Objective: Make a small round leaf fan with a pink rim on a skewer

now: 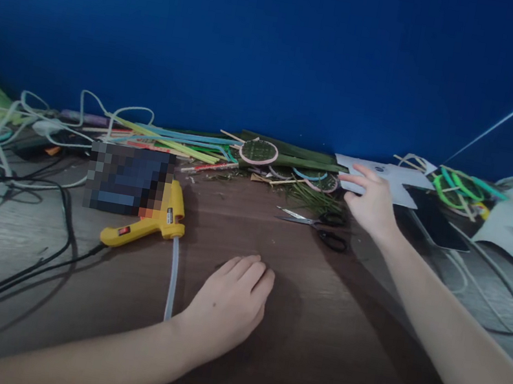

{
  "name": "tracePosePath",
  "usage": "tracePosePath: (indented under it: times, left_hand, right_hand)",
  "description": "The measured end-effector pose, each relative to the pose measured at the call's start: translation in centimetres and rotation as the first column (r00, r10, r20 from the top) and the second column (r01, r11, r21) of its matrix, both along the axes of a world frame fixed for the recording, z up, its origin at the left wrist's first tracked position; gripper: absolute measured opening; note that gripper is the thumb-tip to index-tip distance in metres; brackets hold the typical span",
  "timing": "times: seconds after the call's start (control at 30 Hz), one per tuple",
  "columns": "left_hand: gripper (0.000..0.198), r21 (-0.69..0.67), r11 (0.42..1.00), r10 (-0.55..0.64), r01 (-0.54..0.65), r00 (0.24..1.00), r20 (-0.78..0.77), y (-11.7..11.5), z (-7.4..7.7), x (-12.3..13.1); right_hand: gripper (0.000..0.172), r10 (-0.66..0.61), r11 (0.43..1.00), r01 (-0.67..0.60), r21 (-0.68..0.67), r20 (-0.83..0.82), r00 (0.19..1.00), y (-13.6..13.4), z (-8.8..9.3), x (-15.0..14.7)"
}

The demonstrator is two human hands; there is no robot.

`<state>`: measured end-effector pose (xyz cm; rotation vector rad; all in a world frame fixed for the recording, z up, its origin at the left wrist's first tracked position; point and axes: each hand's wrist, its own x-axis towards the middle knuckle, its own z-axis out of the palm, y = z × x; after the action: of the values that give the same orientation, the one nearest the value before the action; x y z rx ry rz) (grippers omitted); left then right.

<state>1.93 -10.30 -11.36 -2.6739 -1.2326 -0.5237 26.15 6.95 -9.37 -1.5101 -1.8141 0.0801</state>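
Note:
My left hand point(231, 299) rests palm down on the brown table, its fingers curled together and nothing seen in them. It lies to the right of a clear glue stick point(172, 283) that sticks out of a yellow hot glue gun point(146, 229). Reaching to the back of the table, my right hand point(370, 201) has its fingers stretched out and apart. Its fingertips are by white paper sheets point(399, 176) and the right end of green leaf strips point(292, 152). Just left of and below that hand lie dark-handled scissors point(315, 222), blades to the left.
Round woven pieces point(258, 152) with pink rims lie at the back among coloured strips point(177, 139). A blurred-out dark object point(130, 181) is behind the glue gun. Tangled cables point(9, 170) cover the left. At right are a phone point(439, 219) and green rings point(456, 189). A blue wall point(281, 45) stands behind.

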Motion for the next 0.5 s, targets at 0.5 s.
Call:
tracePosePath:
  times: [0.5]
  left_hand:
    - [0.027, 0.082, 0.996, -0.034, 0.034, 0.999, -0.007, 0.0, -0.2, 0.0]
  right_hand:
    - [0.016, 0.265, 0.959, -0.229, -0.168, 0.242, 0.934, -0.2, -2.0, -1.1]
